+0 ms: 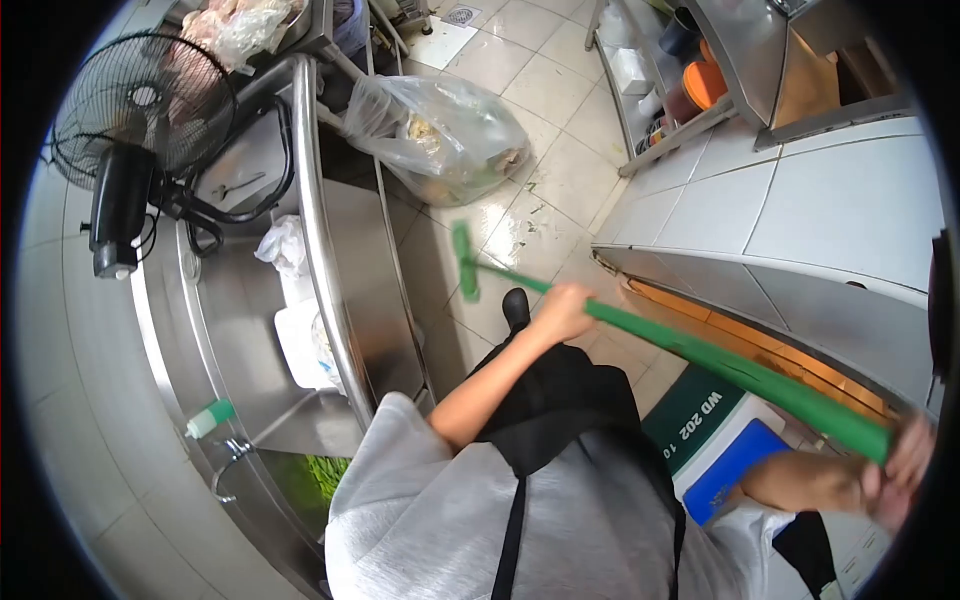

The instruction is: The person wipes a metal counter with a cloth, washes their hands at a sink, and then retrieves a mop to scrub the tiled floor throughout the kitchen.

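Floor tool, one: green, long-handled, with a blurred crossbar head low over the floor tiles at centre; contact with them not certain. Shaft slanting from there to near right. Left hand: fingers curled closed round the shaft, toward the head. Right hand: closed about the upper end, finger detail blurred. Step in hand, by judgement: a working stroke over the tiles, green scraps lying to the head's far right. Next move seems to call for a level head and both hands steering together. Edges: sink bench, steel, rounded rim, along the left; tiled ledge, white, along the right; steel shelf, far right; plastic bag, clear, filled, far left of the scraps, narrowing the passage. Open room: tile strip between bag and ledge. Near right, below the shaft: lettered box, dark green, limiting swing.
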### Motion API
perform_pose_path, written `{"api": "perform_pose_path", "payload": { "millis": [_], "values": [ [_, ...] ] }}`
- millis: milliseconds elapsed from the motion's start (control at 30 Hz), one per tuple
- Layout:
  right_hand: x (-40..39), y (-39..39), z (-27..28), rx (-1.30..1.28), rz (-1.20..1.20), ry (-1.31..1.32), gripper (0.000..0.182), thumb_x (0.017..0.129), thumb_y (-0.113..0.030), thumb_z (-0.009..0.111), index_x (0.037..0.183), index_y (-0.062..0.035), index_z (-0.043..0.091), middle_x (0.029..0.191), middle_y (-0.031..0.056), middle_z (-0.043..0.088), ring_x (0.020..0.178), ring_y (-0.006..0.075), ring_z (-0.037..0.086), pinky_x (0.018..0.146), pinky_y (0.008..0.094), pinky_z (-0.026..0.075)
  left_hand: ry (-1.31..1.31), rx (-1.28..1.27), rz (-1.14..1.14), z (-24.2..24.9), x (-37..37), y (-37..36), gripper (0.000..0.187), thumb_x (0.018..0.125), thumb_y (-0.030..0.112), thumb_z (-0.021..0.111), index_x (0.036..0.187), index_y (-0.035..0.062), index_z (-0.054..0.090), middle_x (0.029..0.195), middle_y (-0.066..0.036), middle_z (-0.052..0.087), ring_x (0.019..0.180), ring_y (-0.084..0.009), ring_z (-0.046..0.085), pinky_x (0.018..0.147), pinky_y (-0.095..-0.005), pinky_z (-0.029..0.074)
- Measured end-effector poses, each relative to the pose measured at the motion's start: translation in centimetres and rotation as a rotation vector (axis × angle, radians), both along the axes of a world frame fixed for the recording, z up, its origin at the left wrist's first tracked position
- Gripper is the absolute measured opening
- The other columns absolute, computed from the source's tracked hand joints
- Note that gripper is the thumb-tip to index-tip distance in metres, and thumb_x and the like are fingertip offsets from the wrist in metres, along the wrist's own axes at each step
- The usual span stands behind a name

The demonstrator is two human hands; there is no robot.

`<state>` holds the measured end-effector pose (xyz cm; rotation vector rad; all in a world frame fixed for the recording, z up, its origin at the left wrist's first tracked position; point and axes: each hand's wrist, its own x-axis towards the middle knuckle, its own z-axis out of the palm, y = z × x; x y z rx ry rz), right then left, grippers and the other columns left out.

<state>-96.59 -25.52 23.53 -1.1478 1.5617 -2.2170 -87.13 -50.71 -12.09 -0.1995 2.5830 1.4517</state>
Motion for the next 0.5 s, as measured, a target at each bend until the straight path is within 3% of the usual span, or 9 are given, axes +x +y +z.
{"api": "perform_pose_path", "payload": {
  "millis": [33, 67, 133, 200, 267, 300, 333, 400, 500],
  "values": [
    [-0.9, -1.1, -1.7, 0.017, 0.017, -0.109, 0.013, 0.08, -0.007, 0.04, 0.067, -0.0075, 0.037, 0.05, 0.0016, 0.036, 0.046, 0.0081, 0.038, 0.045, 0.0223, 0.032, -0.041, -0.006, 0.12, -0.9, 1.6, -0.5, 0.017, 0.068, 0.019, 0.059, 0.062, 0.0025, 0.059, 0.063, -0.02, 0.055, 0.064, -0.0361, 0.055, 0.059, -0.0428, 0.044],
    [-2.4, -1.8, -4.8, -0.261, 0.071, -0.303, 0.007, 0.08, -0.007, 0.038, 0.073, -0.0063, 0.037, 0.048, -0.0005, 0.035, 0.042, 0.007, 0.038, 0.044, 0.0202, 0.033, -0.05, 0.009, 0.255, -1.8, 2.8, -0.7, 0.022, 0.071, 0.022, 0.058, 0.061, 0.0027, 0.059, 0.061, -0.02, 0.054, 0.062, -0.0375, 0.054, 0.057, -0.0425, 0.044],
    [-3.0, -11.0, -4.9, -0.164, 0.076, -0.107, 0.005, 0.081, -0.008, 0.038, 0.077, -0.0057, 0.037, 0.047, -0.003, 0.034, 0.035, 0.0055, 0.033, 0.041, 0.0188, 0.032, -0.066, -0.04, 0.314, -4.2, 3.7, -0.3, 0.024, 0.073, 0.024, 0.057, 0.06, 0.0032, 0.059, 0.061, -0.02, 0.055, 0.061, -0.038, 0.054, 0.056, -0.0424, 0.044],
    [-4.0, -11.9, -2.5, -0.177, 0.181, -0.084, 0.005, 0.08, -0.008, 0.038, 0.075, -0.0065, 0.036, 0.045, -0.0041, 0.033, 0.03, 0.0047, 0.028, 0.038, 0.0188, 0.029, -0.026, 0.002, 0.469, -3.4, 1.6, 0.6, 0.024, 0.073, 0.023, 0.057, 0.06, 0.0031, 0.059, 0.062, -0.02, 0.054, 0.062, -0.0383, 0.054, 0.055, -0.0422, 0.044],
    [-4.5, -14.1, 0.3, -0.114, 0.226, 0.154, 0.013, 0.08, -0.012, 0.043, 0.069, -0.0078, 0.037, 0.042, -0.0054, 0.033, 0.029, 0.0031, 0.028, 0.037, 0.0163, 0.028, 0.165, 0.047, 0.49, -2.7, -1.9, 1.1, 0.027, 0.075, 0.023, 0.056, 0.058, 0.0014, 0.056, 0.062, -0.022, 0.052, 0.061, -0.0389, 0.053, 0.052, -0.0424, 0.042],
    [-4.7, -14.5, 0.4, -0.124, 0.045, 0.265, 0.012, 0.077, -0.013, 0.045, 0.068, -0.0089, 0.038, 0.041, -0.0066, 0.034, 0.029, 0.0016, 0.029, 0.034, 0.0157, 0.027, 0.22, 0.042, 0.505, -2.5, -4.7, 0.8, 0.028, 0.075, 0.022, 0.056, 0.058, 0.0014, 0.055, 0.061, -0.022, 0.051, 0.061, -0.039, 0.052, 0.052, -0.0422, 0.041],
    [-6.0, -16.3, 2.6, -0.062, 0.405, 0.521, 0.033, 0.092, -0.026, 0.035, 0.065, -0.0083, 0.04, 0.049, -0.0015, 0.035, 0.033, 0.01, 0.031, 0.027, 0.0229, 0.031, 0.286, 0.033, 0.522, -2.1, -7.9, 0.0, 0.028, 0.076, 0.022, 0.055, 0.057, 0.0013, 0.054, 0.06, -0.022, 0.05, 0.06, -0.0392, 0.052, 0.051, -0.042, 0.04],
    [-7.0, -16.9, 1.6, -0.1, 0.319, 0.223, 0.011, 0.073, -0.01, 0.046, 0.065, -0.0097, 0.038, 0.04, -0.0071, 0.033, 0.028, 0.0021, 0.029, 0.032, 0.0172, 0.026, 0.423, 0.124, 0.583, -2.1, -13.5, -1.5, 0.03, 0.077, 0.022, 0.056, 0.055, 0.0018, 0.052, 0.058, -0.022, 0.049, 0.058, -0.0389, 0.051, 0.051, -0.0418, 0.04],
    [-8.0, -19.7, -0.9, -0.073, 0.555, 0.421, 0.014, 0.067, -0.008, 0.049, 0.064, -0.0114, 0.035, 0.041, -0.0043, 0.038, 0.028, 0.0075, 0.027, 0.033, 0.0211, 0.026, 0.422, 0.188, 0.562, -3.6, -19.7, -4.3, 0.018, 0.071, 0.014, 0.056, 0.061, 0.0005, 0.05, 0.06, -0.021, 0.05, 0.058, -0.0355, 0.052, 0.053, -0.0387, 0.04]
  ]
}}
